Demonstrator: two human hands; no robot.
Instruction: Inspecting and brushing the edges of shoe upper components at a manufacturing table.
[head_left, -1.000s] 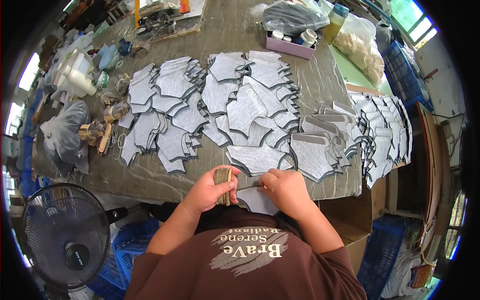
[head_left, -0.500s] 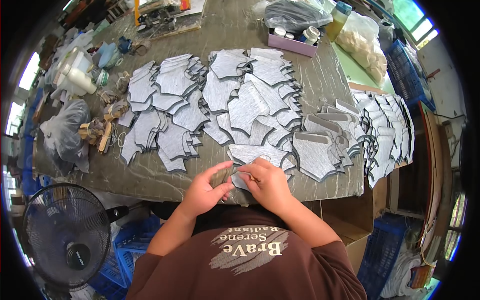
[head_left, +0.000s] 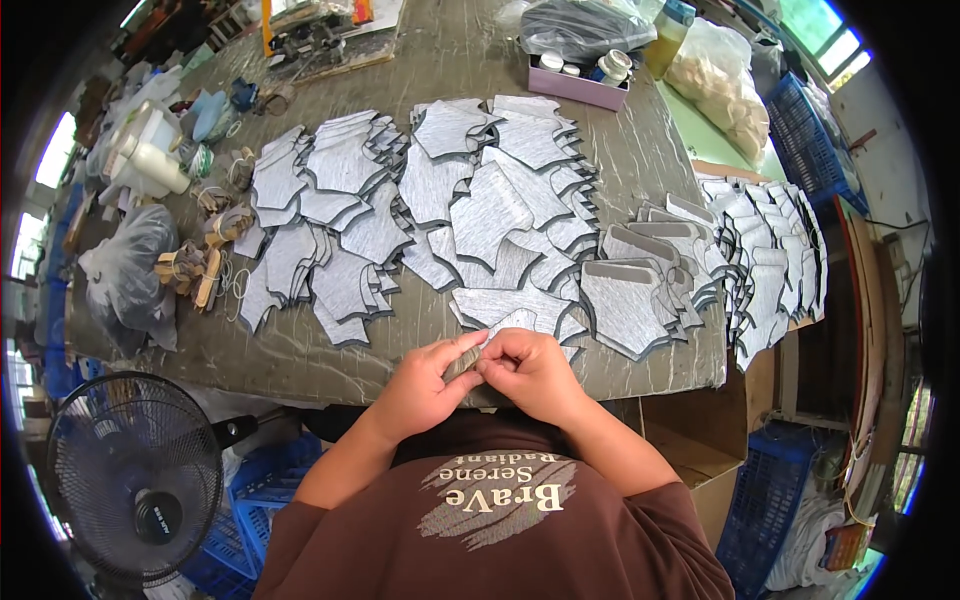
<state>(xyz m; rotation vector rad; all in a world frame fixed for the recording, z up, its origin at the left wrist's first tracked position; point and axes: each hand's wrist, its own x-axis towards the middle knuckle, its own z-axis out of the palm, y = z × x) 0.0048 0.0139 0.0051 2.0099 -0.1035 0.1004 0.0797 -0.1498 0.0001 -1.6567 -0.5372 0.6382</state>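
At the table's near edge my two hands meet. My left hand (head_left: 418, 388) is closed around a small bundle of flat grey-brown strips (head_left: 463, 364), whose end shows between thumb and fingers. Against that bundle, my right hand (head_left: 535, 378) has its thumb and forefinger pinched together; whatever lies between them is too small or hidden to make out. Just beyond my fingers lies a light grey cut piece (head_left: 517, 320) with a brushed surface. Farther back, overlapping stacks of similar grey cut pieces (head_left: 490, 208), dark at their edges, spread over the dark table (head_left: 420, 75).
Tied bundles of brown strips (head_left: 188, 272) lie at the left beside a clear plastic bag (head_left: 130, 270) and a white bottle (head_left: 158, 165). A purple box (head_left: 575, 88) holds small jars at the back. Below left stands a black fan (head_left: 135, 475); more grey pieces (head_left: 775, 250) sit at right.
The right hand has drawn back from the grey piece and closed its pinch beside the strip bundle. The left hand has moved slightly right, so both hands now touch or nearly touch.
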